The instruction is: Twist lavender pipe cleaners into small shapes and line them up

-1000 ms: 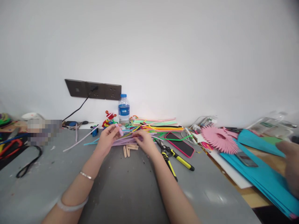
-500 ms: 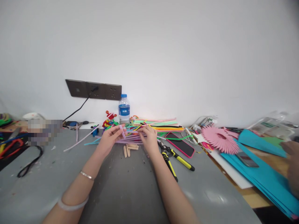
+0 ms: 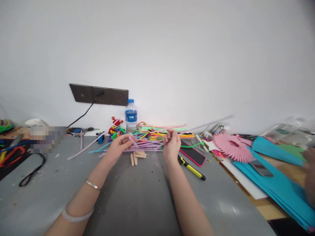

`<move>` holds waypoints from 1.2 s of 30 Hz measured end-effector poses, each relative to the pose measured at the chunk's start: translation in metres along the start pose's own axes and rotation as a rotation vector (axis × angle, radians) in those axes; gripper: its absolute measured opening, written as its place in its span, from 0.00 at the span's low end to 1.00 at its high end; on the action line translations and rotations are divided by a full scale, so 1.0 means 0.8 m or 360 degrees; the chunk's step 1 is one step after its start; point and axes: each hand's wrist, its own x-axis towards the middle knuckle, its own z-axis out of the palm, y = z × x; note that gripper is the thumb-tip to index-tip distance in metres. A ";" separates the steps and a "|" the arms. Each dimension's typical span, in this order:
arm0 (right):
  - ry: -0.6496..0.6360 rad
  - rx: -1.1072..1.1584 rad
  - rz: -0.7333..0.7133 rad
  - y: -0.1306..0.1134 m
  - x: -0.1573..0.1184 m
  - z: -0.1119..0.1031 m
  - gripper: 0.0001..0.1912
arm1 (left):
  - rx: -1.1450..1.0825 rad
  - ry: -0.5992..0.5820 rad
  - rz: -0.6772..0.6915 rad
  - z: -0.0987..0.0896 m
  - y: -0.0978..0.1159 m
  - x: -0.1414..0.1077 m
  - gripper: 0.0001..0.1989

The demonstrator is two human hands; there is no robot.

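My left hand (image 3: 121,146) pinches a small looped lilac pipe cleaner (image 3: 133,141) between thumb and fingers. To its right, my right hand (image 3: 171,143) is closed, its fingers curled; a pale, motion-blurred pipe cleaner (image 3: 209,124) sticks out from it toward the upper right. Between and behind the hands lie loose purple pipe cleaners (image 3: 147,145). Short wooden pieces (image 3: 136,157) rest on the grey table in front of them. Yellow-and-black pliers (image 3: 193,170) are partly covered by my right forearm.
A water bottle (image 3: 131,117) stands by the wall near a red figure (image 3: 114,128). Right of the pliers lies a pink-edged phone (image 3: 193,154), then a pink paper fan (image 3: 231,147) and blue sheets (image 3: 278,186). Another person's blurred hand (image 3: 309,173) shows at the right edge.
My right hand has moved right, away from my left hand, and its wrist has turned. The long pale pipe cleaner now extends up to the right. My left hand has shifted slightly.
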 end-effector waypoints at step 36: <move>-0.0968 0.0102 0.0721 0.005 -0.036 0.023 0.14 | 0.0132 -0.0074 0.0185 0.011 -0.009 0.003 0.21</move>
